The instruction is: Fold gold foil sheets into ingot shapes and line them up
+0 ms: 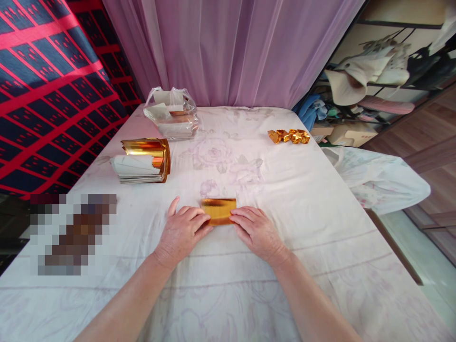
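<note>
Two bare arms [128,297] are stretched over the flowered cloth [221,294]. On it, a shiny gold paper [219,213] is held at both ends by the left hand [181,232] and the right hand [259,232].

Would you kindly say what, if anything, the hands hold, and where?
Gold foil paper: left hand at its left end, right hand at its right.

Two hands [183,232]; one gold paper rectangle [219,212]; one stack [140,167] of layered sheets, too close together to count singly; one clear plastic bag [173,129]; about four folded gold pieces [294,136], too merged for an exact count; one pale hat [344,89].
</note>
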